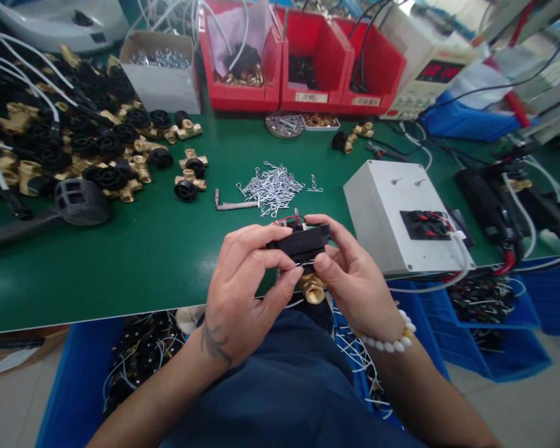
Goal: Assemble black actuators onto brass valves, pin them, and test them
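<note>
In front of my body, above the table's front edge, is a black valve actuator (303, 244) with a brass valve body (313, 290) below it. My right hand (354, 274) is closed around its right side, thumb on the near face. My left hand (249, 274) has its thumb and a finger pinched at a thin silvery wire clip (304, 262) against the black housing; another finger rests on the housing's top. The fingertips hide much of the clip. Short red wires show behind the actuator. Just beyond lies a pile of wire clips (274, 188).
Many black-and-brass valves (107, 143) crowd the left, near a grey-headed tool (81, 202). A small metal wrench (236, 205) lies beside the clips. Red bins (245, 96) and a white carton (168, 87) stand behind. A grey switch box (382, 218) sits right; blue crates (508, 367) are below.
</note>
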A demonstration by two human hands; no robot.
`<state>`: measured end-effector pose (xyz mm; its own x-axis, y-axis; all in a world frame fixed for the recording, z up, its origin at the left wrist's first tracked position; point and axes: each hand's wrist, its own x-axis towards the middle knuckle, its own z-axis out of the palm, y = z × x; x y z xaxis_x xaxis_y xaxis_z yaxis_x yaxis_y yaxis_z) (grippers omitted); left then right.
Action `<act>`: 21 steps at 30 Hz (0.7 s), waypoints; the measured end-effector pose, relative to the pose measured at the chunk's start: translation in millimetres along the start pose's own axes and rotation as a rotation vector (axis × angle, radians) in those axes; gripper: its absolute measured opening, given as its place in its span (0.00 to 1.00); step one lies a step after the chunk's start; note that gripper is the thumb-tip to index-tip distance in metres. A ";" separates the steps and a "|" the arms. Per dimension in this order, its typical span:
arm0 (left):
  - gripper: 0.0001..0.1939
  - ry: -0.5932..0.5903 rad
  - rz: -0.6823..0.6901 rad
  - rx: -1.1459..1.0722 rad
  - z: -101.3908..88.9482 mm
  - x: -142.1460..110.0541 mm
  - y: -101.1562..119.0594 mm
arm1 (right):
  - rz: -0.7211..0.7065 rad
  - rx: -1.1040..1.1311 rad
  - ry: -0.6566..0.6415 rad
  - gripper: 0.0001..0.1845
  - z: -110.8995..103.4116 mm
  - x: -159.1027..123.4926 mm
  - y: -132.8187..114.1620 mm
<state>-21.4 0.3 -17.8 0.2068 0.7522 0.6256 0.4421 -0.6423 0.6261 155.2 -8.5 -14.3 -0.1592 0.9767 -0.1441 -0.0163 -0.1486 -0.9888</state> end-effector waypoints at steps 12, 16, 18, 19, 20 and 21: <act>0.05 0.136 -0.039 0.004 5.6 -7.2 -2.0 | 0.026 0.335 0.054 0.30 18.8 4.3 3.2; 0.08 0.155 -0.058 -0.035 7.0 -11.3 -7.3 | 0.007 0.334 0.059 0.31 24.5 8.8 5.9; 0.16 0.227 -0.142 -0.209 7.6 -11.4 -10.7 | -0.015 0.321 0.061 0.32 26.5 10.2 4.6; 0.19 0.240 -0.236 -0.359 7.7 -10.6 -12.3 | -0.028 0.297 0.052 0.33 26.6 10.4 2.0; 0.22 0.209 -0.369 -0.538 7.6 -9.4 -13.8 | -0.043 0.244 0.032 0.33 25.7 10.1 -2.3; 0.25 0.126 -0.525 -0.728 7.6 -8.0 -15.2 | -0.056 0.148 -0.004 0.33 23.4 9.7 -8.6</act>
<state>-23.1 5.2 -35.8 0.0184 0.9804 0.1962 -0.2174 -0.1876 0.9579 130.7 -1.4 -6.3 -0.1580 0.9834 -0.0888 -0.1709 -0.1158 -0.9785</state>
